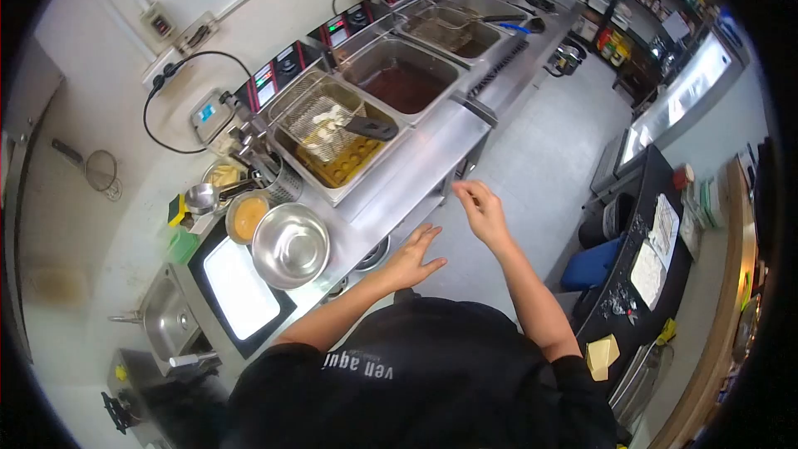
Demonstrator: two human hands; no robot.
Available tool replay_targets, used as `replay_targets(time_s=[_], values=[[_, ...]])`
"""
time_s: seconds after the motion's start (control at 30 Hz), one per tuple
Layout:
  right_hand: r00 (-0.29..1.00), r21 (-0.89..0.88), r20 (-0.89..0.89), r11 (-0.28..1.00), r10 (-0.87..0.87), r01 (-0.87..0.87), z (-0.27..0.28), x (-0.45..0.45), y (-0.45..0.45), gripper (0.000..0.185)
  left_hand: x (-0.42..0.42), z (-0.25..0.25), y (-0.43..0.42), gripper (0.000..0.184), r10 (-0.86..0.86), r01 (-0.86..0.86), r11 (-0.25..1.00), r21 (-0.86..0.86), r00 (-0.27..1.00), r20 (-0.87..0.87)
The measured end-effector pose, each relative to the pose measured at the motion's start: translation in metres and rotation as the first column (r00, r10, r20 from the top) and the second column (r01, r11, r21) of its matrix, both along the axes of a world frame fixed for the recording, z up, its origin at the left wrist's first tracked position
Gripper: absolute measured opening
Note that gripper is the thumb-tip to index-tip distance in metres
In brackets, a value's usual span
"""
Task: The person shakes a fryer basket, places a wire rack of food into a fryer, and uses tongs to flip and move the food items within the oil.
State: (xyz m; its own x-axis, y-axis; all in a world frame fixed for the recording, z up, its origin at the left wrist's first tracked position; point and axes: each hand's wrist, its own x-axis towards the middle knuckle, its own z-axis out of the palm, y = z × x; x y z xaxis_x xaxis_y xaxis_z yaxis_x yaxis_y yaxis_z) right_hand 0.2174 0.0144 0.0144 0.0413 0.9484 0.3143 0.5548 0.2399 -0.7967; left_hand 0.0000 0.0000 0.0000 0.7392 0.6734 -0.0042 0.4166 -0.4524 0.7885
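Note:
My left hand is open, fingers spread, in front of the steel counter edge and right of a shiny metal bowl. To its right, my right hand is held up with the fingers curled in towards the thumb. Whatever those fingers may hold is hidden. Ahead, a wire fryer basket with a dark handle sits at the nearest fryer, with pale pieces of food in it. Neither hand touches the basket or the bowl.
Two more fryer vats continue along the counter. A bowl of orange liquid, a utensil holder, a white tray and a sink are on the left. A black side table stands right, beside a blue bin.

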Motion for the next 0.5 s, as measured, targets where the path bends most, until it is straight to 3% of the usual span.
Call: replay_targets(time_s=[0.07,0.1,0.17,0.3,0.33,0.5], values=[[0.875,-0.196,-0.485,0.973,0.011,-0.121,0.029,-0.006,0.017,0.053,0.004,0.006,-0.012,0.060,0.067,-0.066,0.997,-0.029,0.996,0.060],[0.847,-0.164,-0.529,0.975,0.043,-0.152,0.036,-0.074,0.062,0.053,-0.066,0.017,0.021,0.060,0.089,-0.089,0.996,0.000,0.996,0.010],[0.598,-0.376,-0.788,0.883,-0.145,-0.281,0.064,-0.087,0.083,0.061,-0.081,0.032,0.018,0.058,0.252,-0.243,0.958,-0.153,0.967,0.044],[0.578,-0.432,-0.810,0.769,-0.101,-0.472,0.090,-0.091,0.129,0.072,-0.110,0.027,0.020,0.055,0.369,-0.367,0.930,-0.039,0.922,0.116],[0.557,-0.398,-0.830,0.714,-0.015,-0.575,0.091,-0.087,0.139,0.068,-0.116,0.031,0.019,0.054,0.418,-0.412,0.908,-0.080,0.902,0.103],[0.469,-0.391,-0.882,0.506,0.032,-0.769,0.095,-0.084,0.170,0.061,-0.119,0.048,0.020,0.046,0.567,-0.552,0.822,-0.138,0.814,0.122]])
